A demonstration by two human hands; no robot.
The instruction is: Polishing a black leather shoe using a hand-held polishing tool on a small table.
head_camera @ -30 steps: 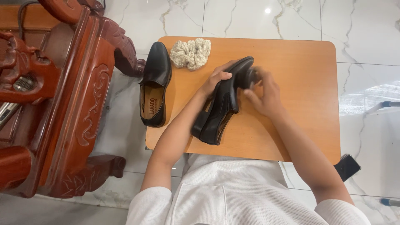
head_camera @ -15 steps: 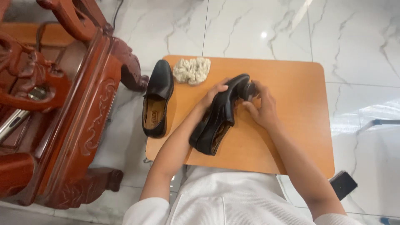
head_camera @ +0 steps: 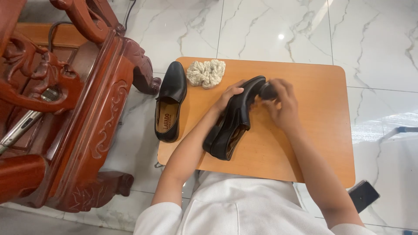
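Seated at small wooden table, orange-brown top, marble floor around it

My left hand rests on the upper of a black leather shoe; fingers curled narrow over its side, steadying it. Shoe lies tilted on its side, near the middle of the table, toe pointing away from me, heel and opening toward my lap

My right hand is at the toe end of the same shoe, fingers closed around a small dark object pressed against the toe. I cannot tell what it is — mostly hidden in my grip, somewhat blurred

Second black shoe sits upright at the table's left edge, sole down, tan insole showing, toe away from me. Apart from the held shoe, my left forearm lying between them

Cream-coloured crumpled cloth at the far edge of the table, just beside the second shoe's toe, near the held shoe's toe but not touching it

Left of the table: carved reddish wooden chair, its leg close to the table corner

Dark phone-like slab on the floor by my right elbow

I wear a white short-sleeved top
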